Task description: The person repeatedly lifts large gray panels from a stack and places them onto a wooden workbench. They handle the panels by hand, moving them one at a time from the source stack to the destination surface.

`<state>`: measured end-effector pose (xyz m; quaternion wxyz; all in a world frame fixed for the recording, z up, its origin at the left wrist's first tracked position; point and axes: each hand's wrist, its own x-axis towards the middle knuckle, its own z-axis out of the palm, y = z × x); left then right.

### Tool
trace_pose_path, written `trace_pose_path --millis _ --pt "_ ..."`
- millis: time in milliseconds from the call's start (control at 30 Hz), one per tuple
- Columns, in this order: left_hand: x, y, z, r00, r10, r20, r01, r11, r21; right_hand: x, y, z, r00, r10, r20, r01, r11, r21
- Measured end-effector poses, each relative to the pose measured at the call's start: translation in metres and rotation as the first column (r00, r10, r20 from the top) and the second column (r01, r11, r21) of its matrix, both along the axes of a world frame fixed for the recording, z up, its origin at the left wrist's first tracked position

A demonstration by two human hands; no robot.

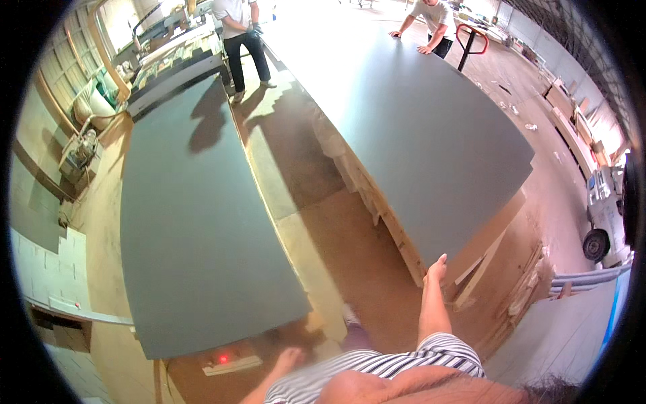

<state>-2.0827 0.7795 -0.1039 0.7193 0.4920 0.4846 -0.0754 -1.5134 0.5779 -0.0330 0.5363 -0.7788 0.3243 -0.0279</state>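
Note:
A large grey sheet point(444, 155) lies on a stack to my right. My right hand point(436, 269) grips its near corner, thumb on top and fingers at the edge. On my left lies another long grey sheet point(208, 222), its near edge facing me. My left hand point(291, 358) hangs low near that edge, apart from it and blurred, so its fingers cannot be made out. At the far side of the right-hand sheet, a co-worker point(431, 20) rests both hands on its surface.
Another person point(241, 40) in gloves stands beside a machine bed point(175, 87) at the far left. A red-handled pallet truck point(471, 42) is behind the right-hand stack. Between the sheets runs a floor aisle point(316, 222). A wheeled vehicle point(605, 209) is at the right.

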Motion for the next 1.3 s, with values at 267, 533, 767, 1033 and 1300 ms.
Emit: trace_pose_path --millis 267,533,767,1033,1300 --pt "0.211 -0.018 0.052 0.938 -0.067 0.341 0.172 0.942 -0.288 -0.161 0.030 -0.017 0.967 0.240 -0.084 -0.217 0.950 0.225" --pt "0.189 -0.047 0.079 0.974 0.227 0.023 -0.213 0.942 -0.259 -0.315 0.043 0.003 0.487 0.741 -0.462 -0.591 0.670 0.450" --pt "0.040 0.015 0.012 0.799 0.590 0.114 -0.553 0.797 -0.243 -0.208 0.009 0.040 0.580 0.796 -0.172 -0.338 0.427 0.839" --pt "-0.047 0.076 -0.065 0.781 0.602 -0.165 -0.585 0.798 0.143 0.059 -0.117 -0.059 0.829 0.499 -0.253 -0.265 0.748 0.609" --pt "-0.149 0.102 -0.112 0.664 0.622 -0.415 -0.527 0.783 0.330 -0.088 -0.041 -0.038 0.799 0.431 -0.420 -0.075 0.764 0.641"
